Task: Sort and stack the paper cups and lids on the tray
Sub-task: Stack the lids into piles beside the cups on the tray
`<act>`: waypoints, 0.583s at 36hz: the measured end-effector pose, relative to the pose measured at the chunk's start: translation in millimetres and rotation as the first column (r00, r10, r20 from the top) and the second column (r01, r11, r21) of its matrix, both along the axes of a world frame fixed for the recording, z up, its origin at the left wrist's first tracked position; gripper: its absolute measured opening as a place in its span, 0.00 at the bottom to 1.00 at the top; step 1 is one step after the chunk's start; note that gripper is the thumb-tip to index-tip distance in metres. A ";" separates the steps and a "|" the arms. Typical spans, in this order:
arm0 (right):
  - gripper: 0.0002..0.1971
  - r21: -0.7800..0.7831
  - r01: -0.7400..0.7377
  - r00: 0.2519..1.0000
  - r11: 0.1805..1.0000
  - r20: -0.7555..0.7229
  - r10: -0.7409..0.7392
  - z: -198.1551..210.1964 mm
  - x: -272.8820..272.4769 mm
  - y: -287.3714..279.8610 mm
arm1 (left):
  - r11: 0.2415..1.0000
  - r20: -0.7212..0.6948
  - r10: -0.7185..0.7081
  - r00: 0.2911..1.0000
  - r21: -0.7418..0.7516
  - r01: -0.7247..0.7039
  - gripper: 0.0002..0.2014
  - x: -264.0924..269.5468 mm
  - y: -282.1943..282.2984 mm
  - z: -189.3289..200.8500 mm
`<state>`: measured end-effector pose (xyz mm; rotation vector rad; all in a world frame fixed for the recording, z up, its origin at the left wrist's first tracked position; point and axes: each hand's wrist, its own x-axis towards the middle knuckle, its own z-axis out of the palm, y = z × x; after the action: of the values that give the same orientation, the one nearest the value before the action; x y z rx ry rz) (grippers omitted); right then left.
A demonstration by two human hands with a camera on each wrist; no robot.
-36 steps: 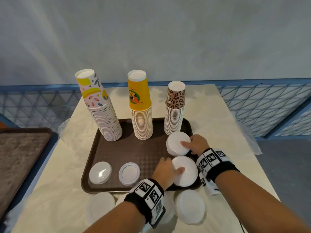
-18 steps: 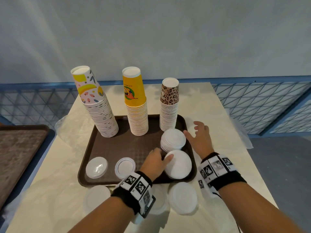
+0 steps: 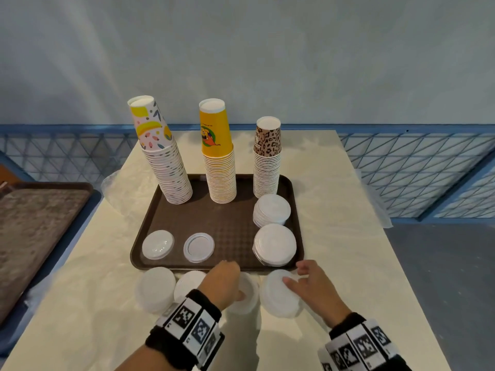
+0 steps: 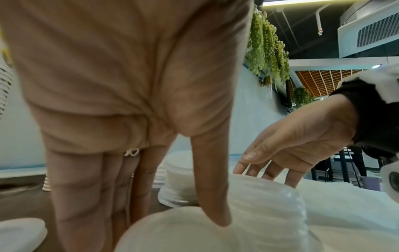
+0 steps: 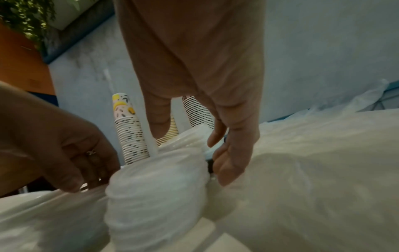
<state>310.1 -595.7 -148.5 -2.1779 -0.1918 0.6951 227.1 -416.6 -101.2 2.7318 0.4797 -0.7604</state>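
Note:
On the brown tray (image 3: 227, 218) stand three cup stacks: patterned (image 3: 166, 170), yellow (image 3: 219, 172) and leopard-print (image 3: 267, 170). Two white lid stacks (image 3: 272, 210) (image 3: 274, 243) sit at its right side, and two single lids (image 3: 158, 244) (image 3: 198, 247) lie at its front left. Plastic-wrapped lid stacks lie on the table before the tray. My left hand (image 3: 230, 282) grips one wrapped stack (image 3: 247, 303), thumb on its top and fingers curled down behind it. My right hand (image 3: 310, 285) reaches over the neighbouring wrapped stack (image 3: 276, 301) (image 5: 155, 196), fingers spread and touching it.
Two more wrapped lid stacks (image 3: 155, 289) (image 3: 187, 285) lie left of my left hand. A second brown tray (image 3: 40, 223) rests on a lower surface at the left. A blue lattice railing (image 3: 415, 170) runs behind and right of the table.
Both hands have left the lid stacks on the tray and drawn back toward me. They now sit on the wrapped lid stacks in front of the tray.

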 end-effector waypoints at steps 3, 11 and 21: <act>0.31 -0.047 -0.100 0.995 0.994 -0.001 0.100 -2.2 -7.1 -0.6 | 0.999 0.004 0.042 0.999 -0.017 -0.042 0.26 -2.3 -5.8 -3.0; 0.30 -0.142 -0.217 0.974 0.966 0.040 0.224 -2.7 -16.6 3.4 | 0.992 0.008 0.110 0.994 -0.063 -0.110 0.42 -5.7 -21.0 -11.3; 0.38 -0.215 -0.263 0.962 0.941 0.016 0.272 -0.5 -20.2 -1.5 | 0.989 0.046 0.143 0.989 -0.034 -0.142 0.46 -11.1 -31.5 -18.1</act>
<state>289.9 -597.2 -149.0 -2.3980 -0.4649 0.8500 216.0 -448.1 -119.3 2.6470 0.6391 -0.6588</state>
